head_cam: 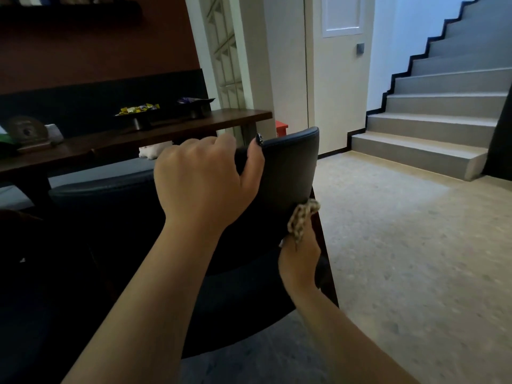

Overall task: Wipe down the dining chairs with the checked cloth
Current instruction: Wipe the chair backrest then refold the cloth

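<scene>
A dark leather dining chair (291,167) stands tilted in front of me, its backrest top near the middle of the view. My left hand (205,178) grips the top edge of the backrest, fingers curled over it and thumb on the near side. Lower down, my right hand (300,261) holds the bunched checked cloth (302,217) against the right side of the chair, by the wooden back post. Most of the cloth is hidden in the hand.
A dark wooden table (166,131) stands behind the chair with two dishes of wrapped sweets (138,109). A second dark chair back (97,192) is at the left. Grey stairs (443,120) rise at the right above speckled floor (415,245).
</scene>
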The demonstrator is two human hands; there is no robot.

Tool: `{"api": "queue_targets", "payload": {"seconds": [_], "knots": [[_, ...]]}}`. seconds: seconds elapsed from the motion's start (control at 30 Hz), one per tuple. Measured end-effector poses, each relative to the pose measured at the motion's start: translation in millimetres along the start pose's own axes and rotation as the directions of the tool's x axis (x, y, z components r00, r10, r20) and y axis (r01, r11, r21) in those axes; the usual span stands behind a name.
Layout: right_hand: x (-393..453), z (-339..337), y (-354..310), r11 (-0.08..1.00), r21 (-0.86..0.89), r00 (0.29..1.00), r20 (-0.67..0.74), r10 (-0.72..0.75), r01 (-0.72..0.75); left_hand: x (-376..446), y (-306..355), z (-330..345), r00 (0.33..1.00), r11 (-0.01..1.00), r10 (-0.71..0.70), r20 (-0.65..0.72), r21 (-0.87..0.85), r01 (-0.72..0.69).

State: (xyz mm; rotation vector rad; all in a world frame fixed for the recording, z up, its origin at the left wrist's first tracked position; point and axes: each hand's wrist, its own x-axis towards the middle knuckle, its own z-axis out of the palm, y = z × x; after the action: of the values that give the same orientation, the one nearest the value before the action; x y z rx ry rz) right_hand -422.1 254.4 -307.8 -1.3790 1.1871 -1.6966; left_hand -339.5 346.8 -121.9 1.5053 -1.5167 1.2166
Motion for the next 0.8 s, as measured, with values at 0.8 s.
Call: {"api": "queue_targets", "payload": {"seconds": [0.8], "knots": [[20, 5, -105, 0.876, 0.078, 0.863, -0.234, -0.448, 0.476, -33, -60, -8, 0.986, 0.994, -0.103, -0.13, -0.05, 0.097]]}}
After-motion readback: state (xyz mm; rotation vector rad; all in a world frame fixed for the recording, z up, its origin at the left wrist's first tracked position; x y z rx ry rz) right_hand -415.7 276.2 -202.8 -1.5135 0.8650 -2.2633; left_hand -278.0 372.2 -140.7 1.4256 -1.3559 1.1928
